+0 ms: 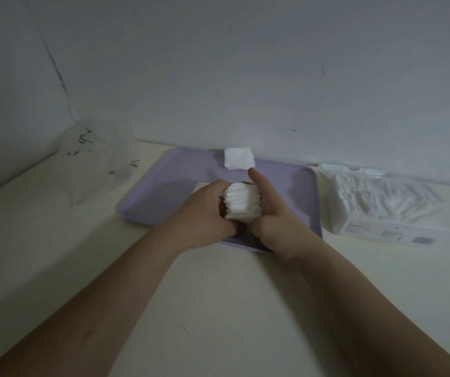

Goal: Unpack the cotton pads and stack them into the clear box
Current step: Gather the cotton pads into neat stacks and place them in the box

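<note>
A stack of white cotton pads is squeezed between both hands above a lilac tray. My left hand grips the stack's left side, and my right hand presses its right side with the thumb raised. A few more white pads sit at the tray's far edge. A flat white pad peeks out behind my left hand. To the right, a clear box lies on the table with many pads inside and a label on its front.
A crumpled clear plastic bag with black print lies at the back left against the wall. The pale table meets a white wall just behind the tray.
</note>
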Demonstrator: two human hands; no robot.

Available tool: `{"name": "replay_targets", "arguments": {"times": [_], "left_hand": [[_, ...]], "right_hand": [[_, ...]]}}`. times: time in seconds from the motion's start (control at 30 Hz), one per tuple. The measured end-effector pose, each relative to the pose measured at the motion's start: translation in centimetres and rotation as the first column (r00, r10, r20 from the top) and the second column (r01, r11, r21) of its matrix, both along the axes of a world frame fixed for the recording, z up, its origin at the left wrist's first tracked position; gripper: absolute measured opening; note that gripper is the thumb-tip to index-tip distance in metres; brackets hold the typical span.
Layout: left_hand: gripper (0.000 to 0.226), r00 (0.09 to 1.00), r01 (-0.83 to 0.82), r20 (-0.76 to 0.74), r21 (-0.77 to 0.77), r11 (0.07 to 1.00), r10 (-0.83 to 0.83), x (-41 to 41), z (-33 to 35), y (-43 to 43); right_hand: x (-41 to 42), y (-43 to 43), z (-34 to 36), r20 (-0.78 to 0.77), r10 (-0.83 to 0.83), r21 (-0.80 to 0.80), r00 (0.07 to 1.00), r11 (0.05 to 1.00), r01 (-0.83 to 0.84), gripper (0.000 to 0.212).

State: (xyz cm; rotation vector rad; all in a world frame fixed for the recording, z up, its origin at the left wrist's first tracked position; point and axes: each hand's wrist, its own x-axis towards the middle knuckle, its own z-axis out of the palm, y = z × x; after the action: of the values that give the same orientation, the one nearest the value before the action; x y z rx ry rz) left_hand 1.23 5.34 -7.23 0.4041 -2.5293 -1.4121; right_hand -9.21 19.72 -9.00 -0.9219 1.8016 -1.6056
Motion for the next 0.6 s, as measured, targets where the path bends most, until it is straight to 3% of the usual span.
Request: {"name": "replay_targets", "arguments": {"times": [0.13,0.23,0.33,0.43,0.6], "left_hand": [[0.045,0.995,-0.084,-0.065,-0.098,0.992,0.078,0.0,0.9,0.1],[0.055,0.984,-0.116,-0.151,-0.162,0.980,0.092,-0.2,2.2,0.9],[0.058,0.984,0.003,-0.179,0.072,0.997,0.010,-0.7,3.9,2.3],[0.049,0.973,0.125,-0.220,0.271,0.954,-0.065,-2.1,4.8,4.2],[0.034,0.954,0.259,-0.224,0.282,0.924,-0.199,-5.5,5.1,9.1]], "right_hand": [[-0.1,0.8,1.2,0.039,0.019,-0.075,0.999,0.997,-0.016,0.104],[-0.5,2.5,3.2,0.073,0.060,-0.137,0.996,0.989,-0.050,0.096],[-1.6,5.2,5.0,0.025,0.115,-0.120,0.993,0.987,-0.111,0.083],[-2.2,8.0,6.8,-0.028,0.121,-0.090,0.992,0.988,-0.123,0.057],[-4.1,13.3,7.7,0.004,-0.021,-0.049,1.000,0.999,0.021,0.041]]}}
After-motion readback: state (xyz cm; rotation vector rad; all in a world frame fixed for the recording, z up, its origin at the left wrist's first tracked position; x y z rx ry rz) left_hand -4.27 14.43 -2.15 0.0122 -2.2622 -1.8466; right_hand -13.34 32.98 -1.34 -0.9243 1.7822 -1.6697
